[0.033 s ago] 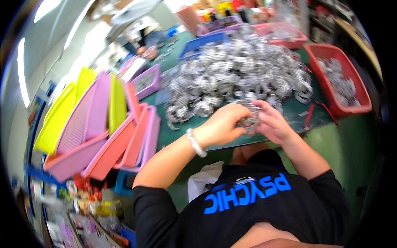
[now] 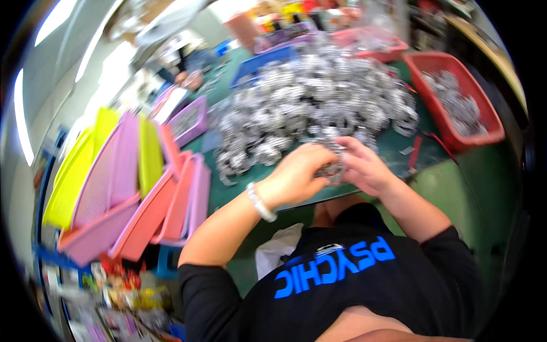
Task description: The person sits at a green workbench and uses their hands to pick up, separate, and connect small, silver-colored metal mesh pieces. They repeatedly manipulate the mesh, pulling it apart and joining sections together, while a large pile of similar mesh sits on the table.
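Observation:
My left hand [image 2: 300, 174] is curled around a small bundle of silvery, ring-like metal pieces [image 2: 331, 169], just above the front edge of the green table. From the other side, my right hand [image 2: 364, 166] meets the same bundle, its thumb and fingers at the bundle's right side. The bundle is blurred and partly covered by my fingers, so its exact kind cannot be made out. Right behind my hands rises a large heap of similar silvery coiled pieces [image 2: 319, 91], spread across the green table [image 2: 393, 157].
On the right stands a red bin [image 2: 490, 122] with metal pieces; a red-handled tool [image 2: 415, 153] lies near it. Stacked pink, purple and yellow-green baskets [image 2: 128, 188] lean at the left. A purple tray [image 2: 196, 121] and a blue bin [image 2: 245, 71] stand beside the heap. Another person's hand [image 2: 191, 80] shows far left.
The whole view has shifted slightly, so the table, heap and bins sit further left in the picture. Both my hands stay at the same bundle, with little visible change in grip.

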`<state>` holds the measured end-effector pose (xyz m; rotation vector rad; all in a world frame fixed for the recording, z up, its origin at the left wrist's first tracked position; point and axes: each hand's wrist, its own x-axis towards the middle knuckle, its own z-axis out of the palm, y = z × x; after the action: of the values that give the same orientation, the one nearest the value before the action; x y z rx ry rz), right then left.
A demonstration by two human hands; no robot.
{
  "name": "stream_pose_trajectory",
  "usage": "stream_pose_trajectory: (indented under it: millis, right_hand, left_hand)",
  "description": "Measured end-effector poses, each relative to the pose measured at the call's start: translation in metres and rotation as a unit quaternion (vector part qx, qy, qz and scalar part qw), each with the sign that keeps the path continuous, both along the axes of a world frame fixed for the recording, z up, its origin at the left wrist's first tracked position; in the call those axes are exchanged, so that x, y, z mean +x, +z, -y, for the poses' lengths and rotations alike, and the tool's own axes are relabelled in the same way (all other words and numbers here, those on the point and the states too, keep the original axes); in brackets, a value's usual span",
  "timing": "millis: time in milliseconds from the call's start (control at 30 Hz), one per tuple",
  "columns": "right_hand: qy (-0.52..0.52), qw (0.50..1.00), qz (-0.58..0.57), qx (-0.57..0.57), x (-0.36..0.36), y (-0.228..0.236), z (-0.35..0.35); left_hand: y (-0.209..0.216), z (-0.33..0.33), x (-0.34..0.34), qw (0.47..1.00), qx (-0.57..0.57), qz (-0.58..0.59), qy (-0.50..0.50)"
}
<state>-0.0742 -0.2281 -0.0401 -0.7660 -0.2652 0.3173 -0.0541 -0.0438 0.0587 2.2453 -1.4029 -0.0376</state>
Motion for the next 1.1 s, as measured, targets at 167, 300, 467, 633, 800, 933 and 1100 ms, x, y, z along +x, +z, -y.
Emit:
stream_pose_trajectory:
  millis: [167,300,467,633,800,933,1100]
  right_hand:
    - [-0.074,0.994,0.014,-0.078,0.003,0.015,0.029]
    - [-0.146,0.982,0.034,-0.113,0.01,0.031,0.073]
    - [-0.315,0.925,0.061,-0.205,0.038,0.073,0.154]
    - [-0.513,0.771,0.022,-0.377,0.106,0.098,0.259]
    - [-0.518,0.374,0.018,-0.769,0.147,0.099,0.31]
    - [-0.445,0.503,0.122,-0.731,0.145,0.116,0.257]
    - [-0.272,0.471,0.364,-0.756,0.142,0.115,0.142]
  left_hand:
    - [-0.003,0.041,-0.006,0.993,-0.029,0.113,-0.019]
    - [-0.005,0.074,-0.003,0.975,-0.088,0.204,-0.016]
    - [-0.005,0.075,-0.002,0.971,-0.108,0.215,0.012]
    - [-0.025,0.05,0.0,0.986,-0.062,0.147,0.051]
    - [-0.043,0.014,-0.011,0.986,-0.061,0.09,0.128]
    - [-0.062,-0.014,-0.02,0.978,-0.088,0.037,0.185]
    - [-0.085,-0.038,-0.031,0.961,-0.112,-0.025,0.25]
